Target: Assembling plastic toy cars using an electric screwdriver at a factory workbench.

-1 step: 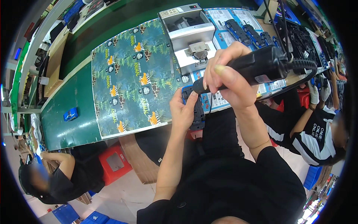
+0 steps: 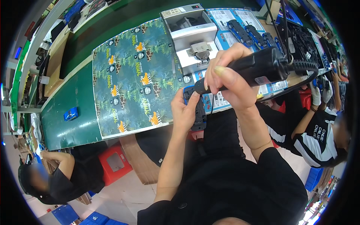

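My left hand [image 2: 183, 112] grips a blue toy car [image 2: 200, 117] turned over, its black underside up, at the table's front edge. The thumb lies along the chassis. In my right hand [image 2: 240, 88] is a black electric screwdriver [image 2: 262, 64], held aslant with fingers wrapped round its front part. Its nose points down left and meets the car's underside beside my left thumb; the bit itself is hidden. Just beyond the hands stands a silver metal machine [image 2: 189, 32] with a small metal bracket on its front.
An animal-patterned sheet [image 2: 129, 86] covers the table's middle. One blue toy car [image 2: 70, 114] stands on the green tabletop at left. Several overturned cars [image 2: 240, 32] lie at right. A thick cord [image 2: 308, 66] trails from the screwdriver. Co-workers sit left [image 2: 63, 183] and right [image 2: 311, 140].
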`<state>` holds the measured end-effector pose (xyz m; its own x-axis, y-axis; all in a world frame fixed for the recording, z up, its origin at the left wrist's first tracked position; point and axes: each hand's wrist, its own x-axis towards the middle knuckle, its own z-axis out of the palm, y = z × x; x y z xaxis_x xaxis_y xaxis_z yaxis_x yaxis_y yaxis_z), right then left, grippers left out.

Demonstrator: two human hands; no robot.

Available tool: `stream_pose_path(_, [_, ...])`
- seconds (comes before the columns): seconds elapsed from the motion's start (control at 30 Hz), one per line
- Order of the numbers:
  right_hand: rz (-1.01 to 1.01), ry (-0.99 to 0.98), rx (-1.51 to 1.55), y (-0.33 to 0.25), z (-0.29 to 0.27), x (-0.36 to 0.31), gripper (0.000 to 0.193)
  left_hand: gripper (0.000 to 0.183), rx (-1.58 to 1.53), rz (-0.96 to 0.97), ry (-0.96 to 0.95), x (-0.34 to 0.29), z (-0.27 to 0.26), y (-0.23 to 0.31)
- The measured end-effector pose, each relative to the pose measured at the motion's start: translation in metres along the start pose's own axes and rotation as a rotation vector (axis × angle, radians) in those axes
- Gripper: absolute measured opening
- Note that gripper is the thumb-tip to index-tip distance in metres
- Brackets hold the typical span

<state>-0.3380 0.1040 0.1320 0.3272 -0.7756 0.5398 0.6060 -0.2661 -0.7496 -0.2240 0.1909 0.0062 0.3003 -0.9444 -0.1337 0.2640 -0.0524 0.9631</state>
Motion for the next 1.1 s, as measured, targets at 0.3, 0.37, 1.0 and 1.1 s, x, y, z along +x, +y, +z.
stream_pose_path(0.3, [0.042, -0.211, -0.281, 0.012, -0.002, -0.008, 0.023, 0.02, -0.011, 0.11, 0.051, -0.006, 0.006, 0.016])
stream_pose_path(0.37, [0.061, -0.226, -0.277, 0.011, -0.003, -0.005, 0.024, 0.022, -0.025, 0.137, 0.045, -0.004, 0.008, 0.017])
stream_pose_path(1.0, [0.02, -0.036, -0.109, 0.024, -0.001, -0.009, 0.022, 0.019, -0.005, 0.063, 0.052, -0.002, 0.004, 0.003])
stream_pose_path(1.1, [-0.048, -0.091, -0.172, 0.023, -0.004, -0.008, 0.022, 0.019, 0.006, 0.041, 0.078, -0.002, 0.007, 0.005])
